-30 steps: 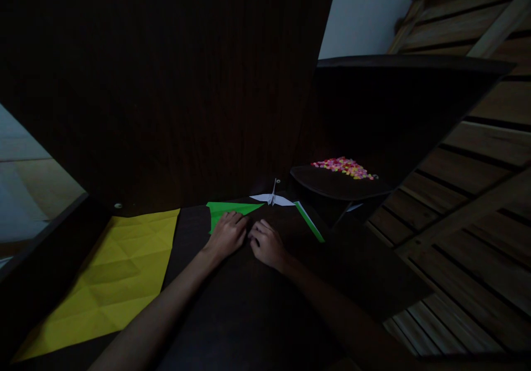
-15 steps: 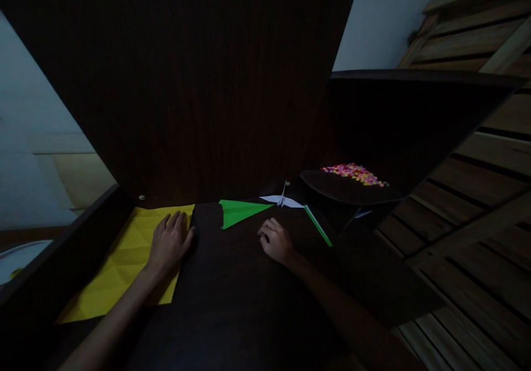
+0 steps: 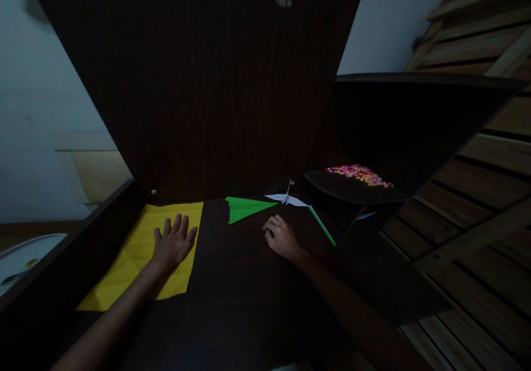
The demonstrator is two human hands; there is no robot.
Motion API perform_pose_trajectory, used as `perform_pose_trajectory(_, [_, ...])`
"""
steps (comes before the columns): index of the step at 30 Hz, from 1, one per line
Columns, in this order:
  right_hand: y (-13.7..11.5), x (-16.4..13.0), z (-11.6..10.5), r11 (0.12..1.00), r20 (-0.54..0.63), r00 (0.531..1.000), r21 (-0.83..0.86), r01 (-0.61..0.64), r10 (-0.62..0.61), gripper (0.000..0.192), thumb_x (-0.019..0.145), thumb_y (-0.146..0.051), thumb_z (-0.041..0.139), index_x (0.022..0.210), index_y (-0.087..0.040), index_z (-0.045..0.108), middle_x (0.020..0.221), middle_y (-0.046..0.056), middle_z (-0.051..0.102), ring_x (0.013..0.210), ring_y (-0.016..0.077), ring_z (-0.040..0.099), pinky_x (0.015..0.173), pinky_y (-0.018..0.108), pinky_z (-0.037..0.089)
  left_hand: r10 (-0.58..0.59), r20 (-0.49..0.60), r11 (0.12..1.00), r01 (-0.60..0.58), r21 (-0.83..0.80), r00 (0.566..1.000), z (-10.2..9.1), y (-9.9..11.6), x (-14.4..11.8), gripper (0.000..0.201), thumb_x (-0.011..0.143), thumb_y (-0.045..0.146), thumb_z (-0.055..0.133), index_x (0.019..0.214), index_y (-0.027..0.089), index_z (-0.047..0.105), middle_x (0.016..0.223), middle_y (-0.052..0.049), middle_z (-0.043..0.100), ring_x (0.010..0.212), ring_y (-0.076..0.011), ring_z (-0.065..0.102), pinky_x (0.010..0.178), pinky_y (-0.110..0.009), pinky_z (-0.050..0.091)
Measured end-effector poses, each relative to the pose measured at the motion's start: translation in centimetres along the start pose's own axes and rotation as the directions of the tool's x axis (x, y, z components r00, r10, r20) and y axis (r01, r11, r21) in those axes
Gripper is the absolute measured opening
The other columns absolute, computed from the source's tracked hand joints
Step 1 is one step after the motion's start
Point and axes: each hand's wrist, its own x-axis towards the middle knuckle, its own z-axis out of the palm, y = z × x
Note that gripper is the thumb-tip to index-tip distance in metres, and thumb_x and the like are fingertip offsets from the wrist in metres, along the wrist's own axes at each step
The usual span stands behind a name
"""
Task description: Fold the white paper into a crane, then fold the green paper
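Note:
My left hand (image 3: 172, 245) lies flat with its fingers spread on a sheet of yellow paper (image 3: 133, 249), which shows a grid of creases. My right hand (image 3: 282, 237) rests on the dark tabletop (image 3: 232, 282), its fingers loosely curled in and nothing visible in them. Just beyond its fingertips are a green paper plane (image 3: 246, 209) and, touching or close to the plane's tip, a white folded paper bird (image 3: 286, 199). A narrow green strip of folded paper (image 3: 322, 225) slants away to the right of my right hand.
A dark upright panel (image 3: 236, 94) closes off the back. On a small rounded shelf (image 3: 352, 190) at the right lies a heap of small pink, red and yellow pieces (image 3: 360, 174). A raised board (image 3: 74, 244) edges the left side, with a white round object (image 3: 33, 260) beyond it.
My left hand has spread its fingers wider on the yellow paper. My right hand stays put beside the green plane. The whole view has shifted slightly.

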Motion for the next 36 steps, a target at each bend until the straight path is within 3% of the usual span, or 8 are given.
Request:
perform_pose_trajectory(5, [0.2,0.6,0.0,1.0,-0.018,1.0,-0.006,-0.007,0.007,0.019,0.08,-0.003,0.059,0.084,-0.019,0.066,0.087,0.005,0.065,0.087,0.0213,0.057,0.077,0.033,0.049,0.04,-0.013,0.999,-0.04,0.0,0.999,-0.7,0.6,-1.4,0.057,0.096,0.042,0.027,0.143,0.014,0.045,0.152,-0.018,0.038,0.134,-0.0462,0.035,0.096,-0.059,0.034])
perform_pose_trajectory(9, [0.7,2.8,0.0,1.0,-0.031,0.999,-0.014,-0.012,0.012,0.017,0.085,-0.006,0.056,0.091,-0.018,0.066,0.093,0.006,0.065,0.094,0.0212,0.057,0.084,0.034,0.048,0.078,-0.014,0.997,-0.078,-0.014,0.997,-1.3,0.3,-1.8,0.056,0.096,0.047,0.028,0.142,0.02,0.046,0.149,-0.013,0.045,0.125,-0.0421,0.046,0.09,-0.053,0.04])
perform_pose_trajectory(17, [2.4,7.2,1.1,0.994,0.013,0.999,-0.098,-0.052,0.053,0.029,0.082,0.002,0.052,0.1,-0.015,0.066,0.101,0.01,0.065,0.099,0.0228,0.054,0.091,0.036,0.043,0.095,-0.037,0.995,-0.097,-0.029,0.995,-0.9,-0.4,-2.4,0.056,0.098,0.046,0.028,0.143,0.018,0.046,0.152,-0.01,0.042,0.13,-0.0383,0.041,0.096,-0.051,0.035])
perform_pose_trajectory(26, [3.3,7.5,2.9,0.976,0.078,0.986,-0.175,-0.13,0.145,0.031,0.081,0.003,0.05,0.1,-0.014,0.069,0.098,0.01,0.066,0.099,0.0232,0.055,0.089,0.034,0.043,0.092,-0.062,0.995,-0.095,-0.043,0.994,0.1,-0.7,-2.2,0.057,0.098,0.046,0.028,0.144,0.018,0.045,0.151,-0.011,0.043,0.131,-0.0385,0.039,0.097,-0.052,0.034])
perform_pose_trajectory(36, [3.9,7.8,2.9,0.972,0.168,0.977,-0.215,-0.092,0.129,0.03,0.086,0.0,0.049,0.104,-0.014,0.069,0.101,0.01,0.064,0.099,0.0211,0.054,0.089,0.032,0.041,0.085,-0.03,0.995,-0.087,-0.05,0.996,-0.2,-0.7,-2.2,0.058,0.097,0.046,0.028,0.144,0.017,0.045,0.152,-0.011,0.041,0.133,-0.0385,0.038,0.099,-0.052,0.033])
